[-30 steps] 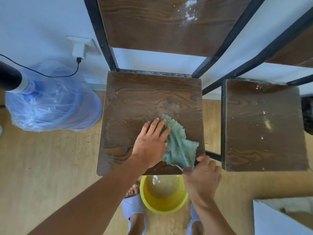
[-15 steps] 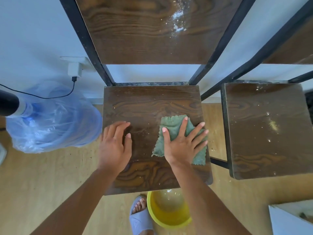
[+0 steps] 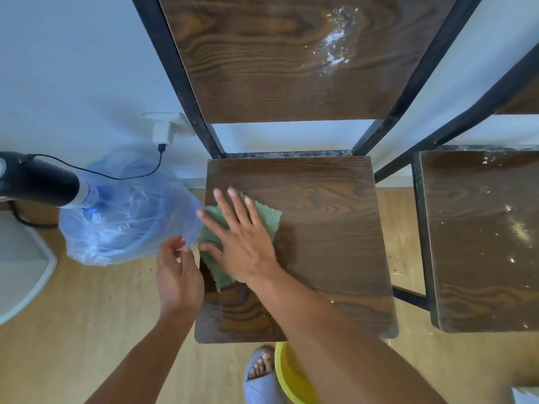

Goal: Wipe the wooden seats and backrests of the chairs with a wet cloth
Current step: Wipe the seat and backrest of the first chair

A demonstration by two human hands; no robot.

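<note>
A dark wooden chair seat with a black metal frame stands in the middle. My right hand lies flat, fingers spread, on a green cloth at the seat's left edge. My left hand hovers just off the left edge, fingers loosely curled and empty. The wooden backrest above carries a white powdery smear. A second chair seat to the right is speckled with white dust.
A blue water jug wrapped in plastic lies left of the chair. A charger is plugged into the wall. A yellow basin sits on the wooden floor below the seat, beside my slippered foot.
My right hand has slid the cloth from the seat's right-middle to its left edge. My left hand has lifted off the seat and moved beside the edge.
</note>
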